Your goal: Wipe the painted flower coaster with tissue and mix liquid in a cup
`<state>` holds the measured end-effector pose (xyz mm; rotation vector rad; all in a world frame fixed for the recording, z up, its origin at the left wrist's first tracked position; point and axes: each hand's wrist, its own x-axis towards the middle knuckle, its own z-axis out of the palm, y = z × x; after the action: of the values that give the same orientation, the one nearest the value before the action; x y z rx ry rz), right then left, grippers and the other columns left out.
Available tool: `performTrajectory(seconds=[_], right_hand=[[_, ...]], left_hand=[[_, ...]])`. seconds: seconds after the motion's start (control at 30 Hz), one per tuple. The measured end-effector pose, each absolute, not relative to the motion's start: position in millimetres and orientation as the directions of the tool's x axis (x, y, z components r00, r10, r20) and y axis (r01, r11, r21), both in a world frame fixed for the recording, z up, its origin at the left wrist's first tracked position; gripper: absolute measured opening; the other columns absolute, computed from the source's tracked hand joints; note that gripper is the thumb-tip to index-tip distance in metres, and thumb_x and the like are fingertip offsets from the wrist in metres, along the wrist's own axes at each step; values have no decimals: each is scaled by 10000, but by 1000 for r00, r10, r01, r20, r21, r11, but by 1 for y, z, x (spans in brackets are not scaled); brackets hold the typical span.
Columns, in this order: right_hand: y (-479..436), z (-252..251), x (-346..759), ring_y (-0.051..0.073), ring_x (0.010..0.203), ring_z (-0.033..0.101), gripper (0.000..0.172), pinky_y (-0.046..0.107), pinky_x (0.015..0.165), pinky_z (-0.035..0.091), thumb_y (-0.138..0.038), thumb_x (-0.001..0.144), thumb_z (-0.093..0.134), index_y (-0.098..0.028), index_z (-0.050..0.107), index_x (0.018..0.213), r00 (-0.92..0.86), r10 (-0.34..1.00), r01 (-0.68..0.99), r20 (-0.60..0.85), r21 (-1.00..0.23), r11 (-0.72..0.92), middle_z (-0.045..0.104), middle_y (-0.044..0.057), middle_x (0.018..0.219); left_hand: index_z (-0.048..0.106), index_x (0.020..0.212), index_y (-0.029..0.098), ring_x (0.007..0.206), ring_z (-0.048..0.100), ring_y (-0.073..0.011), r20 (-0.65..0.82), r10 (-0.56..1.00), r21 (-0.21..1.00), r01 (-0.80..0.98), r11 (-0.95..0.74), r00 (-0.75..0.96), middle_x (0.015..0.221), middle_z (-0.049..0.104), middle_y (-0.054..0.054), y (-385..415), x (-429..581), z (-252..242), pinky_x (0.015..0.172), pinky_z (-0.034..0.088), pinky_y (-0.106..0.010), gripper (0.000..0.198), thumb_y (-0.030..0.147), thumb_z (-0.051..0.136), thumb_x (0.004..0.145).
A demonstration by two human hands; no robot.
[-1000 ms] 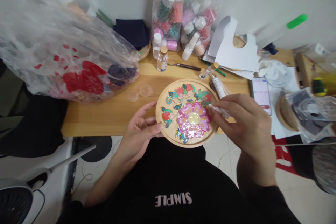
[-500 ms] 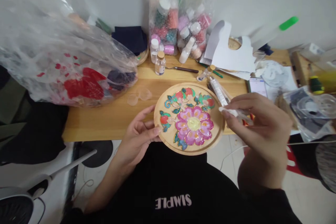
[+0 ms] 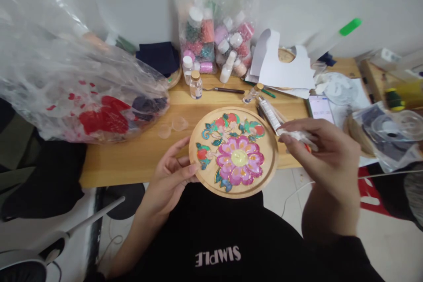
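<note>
At the bottom of the frame, a black top (image 3: 218, 229) with pale lettering is seen. Just above it, at the centre, a round wooden plate (image 3: 209, 179) is held over the front edge of the bench (image 3: 132, 163). Its left rim is pinched by the left hand (image 3: 172, 174), with the thumb on top and the fingers partly hidden beneath. By the right hand (image 3: 325, 154), right of centre, a crumpled white wad (image 3: 299, 135) is pinched near the plate's right rim; whether the two touch cannot be told. The plate is judged light and stiff, its bare wood easily gripped; the glossy painted flower (image 3: 239, 158) may be slick or tacky and easily marred, so the rim is best taken hold of. Farther back, a tube (image 3: 269, 114) is seen just beyond the wad, with a gold-capped bottle (image 3: 196, 88) left of it. At upper centre, bagged jars (image 3: 198, 35) are stood near the wall, with white paper sheets (image 3: 287, 75) piled to their right.
</note>
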<state>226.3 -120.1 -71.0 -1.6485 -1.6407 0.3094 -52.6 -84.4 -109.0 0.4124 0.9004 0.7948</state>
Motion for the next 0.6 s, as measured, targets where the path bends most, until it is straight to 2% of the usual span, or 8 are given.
performTrajectory(seconds=[0.1, 0.17, 0.3, 0.6], right_hand=[[-116, -70, 227, 222, 878, 690, 231, 376, 757, 558, -120, 817, 734, -289, 680, 965, 49, 914, 733, 402, -636, 240, 725, 18, 914], [-114, -70, 228, 232, 915, 686, 279, 396, 794, 561, -101, 802, 743, -288, 680, 998, 24, 907, 731, 420, -627, 271, 718, 27, 937], [-113, -70, 228, 250, 963, 686, 293, 422, 807, 569, -119, 809, 723, -274, 682, 1054, -21, 907, 718, 421, -625, 307, 715, 48, 992], [-111, -67, 225, 213, 903, 709, 192, 369, 750, 585, -123, 848, 672, -247, 695, 993, -91, 903, 773, 419, -542, 329, 722, 59, 965]], left_hand=[[660, 1118, 271, 664, 753, -178, -529, 764, 629, -434, 645, 370, 835, 800, -9, -84, -52, -109, 547, 623, -218, 569, 169, 906, 615], [659, 1125, 272, 661, 749, -171, -523, 766, 636, -427, 643, 374, 845, 803, -15, -84, -52, -109, 545, 618, -209, 569, 173, 904, 621], [657, 1126, 279, 678, 749, -174, -518, 769, 648, -415, 639, 375, 854, 803, -12, -84, -52, -108, 555, 620, -212, 554, 183, 898, 635], [640, 1156, 296, 720, 753, -189, -517, 768, 664, -389, 639, 379, 823, 783, 10, -85, -54, -110, 572, 621, -229, 573, 192, 885, 649]])
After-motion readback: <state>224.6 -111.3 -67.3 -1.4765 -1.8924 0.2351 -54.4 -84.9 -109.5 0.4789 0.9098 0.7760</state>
